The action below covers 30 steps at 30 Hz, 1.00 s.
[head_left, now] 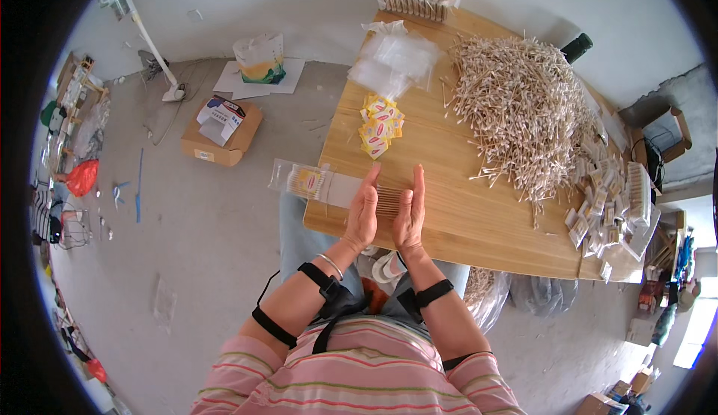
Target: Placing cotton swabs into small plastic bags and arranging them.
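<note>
I'm watching the left hand (363, 214) and right hand (408, 217) standing flat-fingered, apart, seemingly bracing one row of swabs (387, 201) between them over one wooden table (479, 226). One clear packet (307, 182) is lying left, one swab heap (520, 108) right; leftward on grey floor (217, 228), one carton (208, 152) is sitting.

pink striped shirt (359, 374), black straps (434, 293), silver bangle (330, 266)

We see swab row (387, 201) tan; pile (516, 108) pale tan flecked white. Cards (381, 127) yellow and white, marked red. Tabletop (479, 220) honey-brown, wood-grained. Our shirt (359, 377) pink, striped white, red, green; our jeans (294, 222) pale blue; our straps (434, 293) black, bangle (330, 267) silver. Floor (224, 265) grey. Box (209, 152) brown, plastic bag (82, 178) bright red. Wall (277, 0) pale grey.
</note>
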### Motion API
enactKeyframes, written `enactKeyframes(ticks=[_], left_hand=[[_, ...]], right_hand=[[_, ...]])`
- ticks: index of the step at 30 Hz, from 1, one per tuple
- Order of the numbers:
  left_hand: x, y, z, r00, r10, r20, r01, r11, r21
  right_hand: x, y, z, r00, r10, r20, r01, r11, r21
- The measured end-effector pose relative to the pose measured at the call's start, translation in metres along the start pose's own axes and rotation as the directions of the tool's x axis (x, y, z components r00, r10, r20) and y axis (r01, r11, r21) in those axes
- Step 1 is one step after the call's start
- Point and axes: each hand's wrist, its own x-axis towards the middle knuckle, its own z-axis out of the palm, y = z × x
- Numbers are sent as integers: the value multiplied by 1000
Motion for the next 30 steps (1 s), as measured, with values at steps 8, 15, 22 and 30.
enactKeyframes(ticks=[8,15,22,30], left_hand=[[3,-3,-7,999,13,-46,-18,994,-109],[5,-2,-6,999,14,-50,-18,997,-75],[8,-4,-9,999,42,-5,-42,995,-86],[7,-2,-5,999,13,-42,-13,1000,4]], right_hand=[[-1,3,-12,994,87,-70,-62,951,301],[3,-1,-12,998,14,-57,-4,986,165],[1,-4,-13,998,-47,-31,48,998,31],[1,-4,-13,986,6,169,-9,1000,13]])
